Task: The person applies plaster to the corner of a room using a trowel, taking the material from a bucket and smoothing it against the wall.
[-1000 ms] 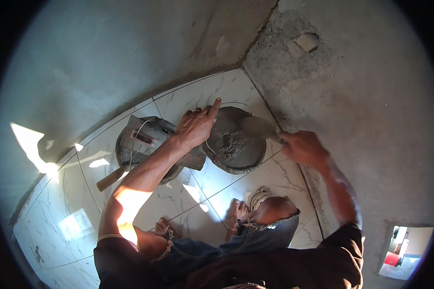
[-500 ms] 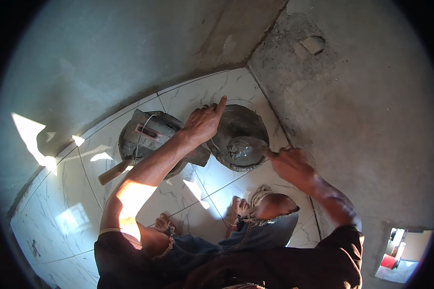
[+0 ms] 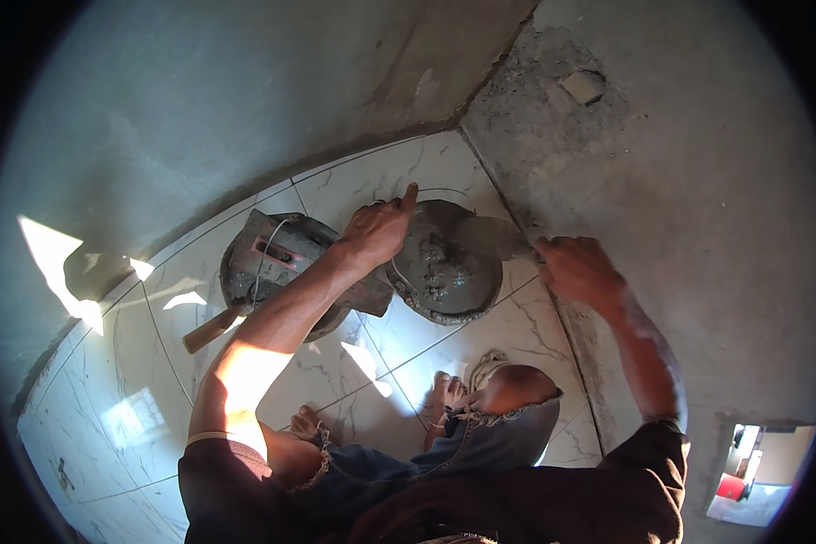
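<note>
My right hand (image 3: 582, 272) grips a trowel (image 3: 491, 239), its grey-smeared blade out over the right side of a dark bucket (image 3: 465, 318). Wet grey mortar (image 3: 446, 265) lies lumpy in that bucket. At the bucket's upper left rim, my left hand (image 3: 379, 234) is closed with one digit stretched out; its fingertips are partly hidden. Under my left forearm stands a second dark bucket (image 3: 236, 279). A mortar-smeared flat tool with a reddish slotted part (image 3: 279, 252) lies across it, beside a wooden handle (image 3: 212, 332).
Marbled white floor tiles (image 3: 140, 471) lie under the buckets, and my bare feet (image 3: 449, 390) are close behind them. Bare grey walls (image 3: 199, 118) meet at a corner ahead. A stub block (image 3: 583, 87) sits in the rough patch on the right.
The trowel has risen from the mortar toward the bucket's right rim as my right hand moved up and right. Lumps of mortar now show in the bucket. My left hand stays nearly in place.
</note>
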The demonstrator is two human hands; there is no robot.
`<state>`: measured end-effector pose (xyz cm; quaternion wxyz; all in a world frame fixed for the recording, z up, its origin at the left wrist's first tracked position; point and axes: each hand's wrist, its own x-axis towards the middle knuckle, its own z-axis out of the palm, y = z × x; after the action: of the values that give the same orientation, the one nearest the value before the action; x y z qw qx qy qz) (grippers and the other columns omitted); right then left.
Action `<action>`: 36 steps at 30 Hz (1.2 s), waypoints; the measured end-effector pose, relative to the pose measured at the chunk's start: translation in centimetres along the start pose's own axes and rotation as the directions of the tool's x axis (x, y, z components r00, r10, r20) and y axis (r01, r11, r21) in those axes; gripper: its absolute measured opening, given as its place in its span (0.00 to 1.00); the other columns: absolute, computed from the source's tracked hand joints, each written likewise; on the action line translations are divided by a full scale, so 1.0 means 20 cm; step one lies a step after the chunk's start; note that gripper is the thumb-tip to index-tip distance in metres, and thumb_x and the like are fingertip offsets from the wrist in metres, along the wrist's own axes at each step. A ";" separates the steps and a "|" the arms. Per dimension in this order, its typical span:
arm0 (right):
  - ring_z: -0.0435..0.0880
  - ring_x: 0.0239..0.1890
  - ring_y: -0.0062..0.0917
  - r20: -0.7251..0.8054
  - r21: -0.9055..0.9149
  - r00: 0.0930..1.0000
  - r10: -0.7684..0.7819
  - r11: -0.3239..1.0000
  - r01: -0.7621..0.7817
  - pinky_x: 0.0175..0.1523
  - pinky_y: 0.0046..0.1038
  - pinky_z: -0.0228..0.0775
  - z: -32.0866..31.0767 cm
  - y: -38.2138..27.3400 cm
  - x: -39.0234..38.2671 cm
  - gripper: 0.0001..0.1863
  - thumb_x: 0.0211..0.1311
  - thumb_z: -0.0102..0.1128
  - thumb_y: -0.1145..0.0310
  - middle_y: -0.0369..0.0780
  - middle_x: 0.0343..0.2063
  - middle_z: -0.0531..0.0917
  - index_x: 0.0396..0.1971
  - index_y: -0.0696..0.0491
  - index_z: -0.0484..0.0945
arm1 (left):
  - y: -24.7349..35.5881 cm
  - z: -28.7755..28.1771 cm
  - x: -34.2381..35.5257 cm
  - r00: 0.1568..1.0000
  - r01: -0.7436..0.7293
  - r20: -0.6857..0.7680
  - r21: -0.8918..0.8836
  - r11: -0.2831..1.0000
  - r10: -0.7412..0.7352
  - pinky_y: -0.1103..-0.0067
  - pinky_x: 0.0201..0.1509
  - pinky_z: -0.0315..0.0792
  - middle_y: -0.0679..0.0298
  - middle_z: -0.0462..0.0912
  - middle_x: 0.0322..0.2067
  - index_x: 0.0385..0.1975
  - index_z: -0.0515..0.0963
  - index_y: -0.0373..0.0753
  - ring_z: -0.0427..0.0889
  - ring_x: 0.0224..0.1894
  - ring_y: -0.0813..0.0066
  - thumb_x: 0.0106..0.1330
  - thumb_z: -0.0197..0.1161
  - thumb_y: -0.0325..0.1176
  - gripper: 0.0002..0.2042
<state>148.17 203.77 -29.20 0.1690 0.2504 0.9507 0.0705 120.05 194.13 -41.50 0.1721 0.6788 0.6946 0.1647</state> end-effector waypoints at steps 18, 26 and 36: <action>0.82 0.21 0.25 -0.105 -0.369 0.974 -0.202 0.917 0.151 0.25 0.28 0.74 0.27 -0.26 0.02 0.11 0.53 0.56 0.69 0.37 0.24 0.80 0.38 0.47 0.78 | -0.02 0.00 -0.03 0.997 -0.030 -0.073 -0.020 0.999 0.029 0.64 0.44 0.77 0.47 0.83 0.35 0.65 0.58 0.33 0.84 0.40 0.53 0.55 0.51 0.19 0.32; 0.84 0.28 0.37 -0.128 0.031 0.991 0.039 0.999 -0.036 0.32 0.39 0.75 -0.01 -0.15 -0.11 0.12 0.54 0.58 0.66 0.42 0.25 0.82 0.39 0.52 0.78 | 0.01 -0.01 -0.01 0.996 -0.055 -0.076 -0.030 0.998 0.052 0.62 0.45 0.77 0.46 0.82 0.37 0.66 0.57 0.32 0.83 0.41 0.50 0.57 0.51 0.21 0.32; 0.83 0.33 0.44 0.145 0.225 0.986 0.084 0.967 -0.115 0.40 0.44 0.74 0.12 0.01 -0.13 0.15 0.58 0.57 0.63 0.50 0.28 0.83 0.41 0.55 0.78 | -0.03 0.06 -0.01 0.988 -0.080 -0.131 -0.022 0.997 0.076 0.63 0.43 0.77 0.47 0.83 0.37 0.65 0.58 0.33 0.84 0.39 0.52 0.55 0.52 0.19 0.33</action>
<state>151.34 202.74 -30.68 0.1982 0.3203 0.9250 -0.0499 120.10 193.96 -42.86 0.1293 0.6908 0.6750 0.2247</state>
